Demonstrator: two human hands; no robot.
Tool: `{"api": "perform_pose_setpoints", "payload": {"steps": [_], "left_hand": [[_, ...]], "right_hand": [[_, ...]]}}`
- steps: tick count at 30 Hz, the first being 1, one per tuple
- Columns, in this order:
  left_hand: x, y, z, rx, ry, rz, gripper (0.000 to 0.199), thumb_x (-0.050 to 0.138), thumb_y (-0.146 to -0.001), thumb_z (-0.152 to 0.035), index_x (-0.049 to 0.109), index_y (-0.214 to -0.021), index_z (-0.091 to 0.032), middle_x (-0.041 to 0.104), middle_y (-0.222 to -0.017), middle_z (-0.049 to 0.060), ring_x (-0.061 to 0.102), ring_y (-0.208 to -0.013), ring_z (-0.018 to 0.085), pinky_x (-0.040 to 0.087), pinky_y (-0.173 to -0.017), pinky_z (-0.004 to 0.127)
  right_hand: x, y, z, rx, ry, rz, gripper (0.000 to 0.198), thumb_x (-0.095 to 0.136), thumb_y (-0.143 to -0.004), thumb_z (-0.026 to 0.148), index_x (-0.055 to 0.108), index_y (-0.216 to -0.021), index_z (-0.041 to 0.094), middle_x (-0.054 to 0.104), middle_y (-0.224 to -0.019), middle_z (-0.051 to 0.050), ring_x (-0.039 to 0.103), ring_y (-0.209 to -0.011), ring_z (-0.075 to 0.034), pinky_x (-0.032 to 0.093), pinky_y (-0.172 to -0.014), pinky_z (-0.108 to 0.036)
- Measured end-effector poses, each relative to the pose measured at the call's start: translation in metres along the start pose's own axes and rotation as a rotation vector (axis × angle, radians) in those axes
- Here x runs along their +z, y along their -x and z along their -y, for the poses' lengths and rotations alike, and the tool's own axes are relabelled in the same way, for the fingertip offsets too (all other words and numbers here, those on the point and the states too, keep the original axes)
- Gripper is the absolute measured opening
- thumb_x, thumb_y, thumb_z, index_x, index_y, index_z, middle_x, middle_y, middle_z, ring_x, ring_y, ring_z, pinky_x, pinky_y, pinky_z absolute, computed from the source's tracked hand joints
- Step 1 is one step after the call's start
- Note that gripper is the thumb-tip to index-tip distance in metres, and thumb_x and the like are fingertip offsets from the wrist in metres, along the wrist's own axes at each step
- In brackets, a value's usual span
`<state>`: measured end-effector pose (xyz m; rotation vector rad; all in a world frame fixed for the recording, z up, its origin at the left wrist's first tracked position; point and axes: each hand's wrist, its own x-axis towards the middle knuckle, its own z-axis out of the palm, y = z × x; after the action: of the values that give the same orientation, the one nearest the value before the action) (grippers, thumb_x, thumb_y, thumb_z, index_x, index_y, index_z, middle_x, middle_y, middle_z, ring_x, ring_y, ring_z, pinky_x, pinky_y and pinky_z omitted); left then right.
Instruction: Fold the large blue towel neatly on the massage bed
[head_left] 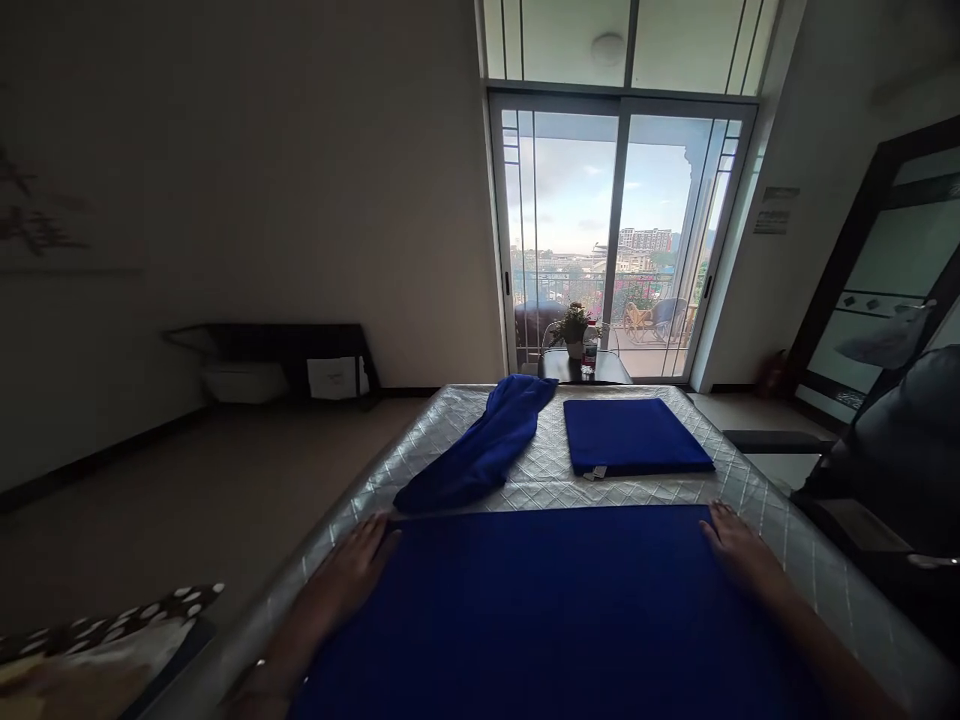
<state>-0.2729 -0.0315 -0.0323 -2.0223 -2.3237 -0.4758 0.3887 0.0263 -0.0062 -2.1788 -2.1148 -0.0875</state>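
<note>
A large dark-blue cloth [555, 610] lies spread flat over the near part of the mattress. My left hand [364, 555] rests at its far left corner, fingers stretched forward and thumb apart. At the far right corner lies my right hand [739, 550], its fingers also extended along the edge. Neither hand appears to grip the fabric. Beyond the cloth, a neatly folded blue cloth [634, 435] with a small white tag sits on the right. A loosely bunched blue cloth [487, 440] lies to the left of it, reaching the mattress's far edge.
The quilted silver mattress [540, 490] carries all the cloths. Behind it stand a small table [555, 365] with a potted plant [574, 325] and bottle [589, 352], then a sliding glass door [570, 220]. A dark bench [292, 345] is left; a dark bulky item [900, 440] is right.
</note>
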Motion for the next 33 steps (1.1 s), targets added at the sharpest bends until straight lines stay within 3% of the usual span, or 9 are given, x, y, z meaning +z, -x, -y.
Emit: {"api": "perform_pose_setpoints", "payload": {"steps": [7,17,29,33], "left_hand": [[-0.01,0.005,-0.013,-0.092,0.06,0.074,0.081,0.019,-0.099,-0.066,0.028,-0.159,-0.011,0.028,-0.169,0.013,0.024,-0.158,0.028,0.021,-0.13,0.054],[-0.018,0.007,-0.023,-0.092,0.058,0.049,0.079,0.024,-0.099,-0.062,0.035,-0.157,-0.009,0.033,-0.167,0.015,0.027,-0.157,0.029,0.023,-0.13,0.053],[-0.014,0.006,-0.021,-0.072,0.02,0.051,0.078,0.022,-0.099,-0.057,0.038,-0.155,-0.006,0.037,-0.166,0.016,0.031,-0.156,0.029,0.025,-0.129,0.051],[-0.028,0.009,-0.027,-0.062,0.042,-0.081,0.073,0.026,-0.099,-0.059,0.051,-0.148,-0.012,0.045,-0.162,0.015,0.039,-0.152,0.031,0.035,-0.124,0.052]], "right_hand": [[0.0,0.0,-0.001,0.005,-0.005,0.008,0.076,0.01,-0.098,0.046,0.03,-0.159,0.006,0.032,-0.168,-0.013,0.022,-0.156,-0.021,0.022,-0.127,-0.039],[-0.001,-0.001,0.0,-0.004,-0.006,-0.002,0.071,0.014,-0.099,0.041,0.041,-0.155,0.008,0.036,-0.166,-0.014,0.025,-0.155,-0.021,0.026,-0.126,-0.042],[-0.009,0.004,0.007,0.027,-0.016,0.001,0.067,0.016,-0.1,0.036,0.039,-0.156,0.008,0.038,-0.164,-0.015,0.03,-0.154,-0.022,0.029,-0.125,-0.043],[-0.019,0.007,0.01,0.017,0.0,-0.035,0.065,0.018,-0.1,0.032,0.039,-0.156,0.008,0.039,-0.164,-0.015,0.029,-0.154,-0.023,0.03,-0.125,-0.045]]}}
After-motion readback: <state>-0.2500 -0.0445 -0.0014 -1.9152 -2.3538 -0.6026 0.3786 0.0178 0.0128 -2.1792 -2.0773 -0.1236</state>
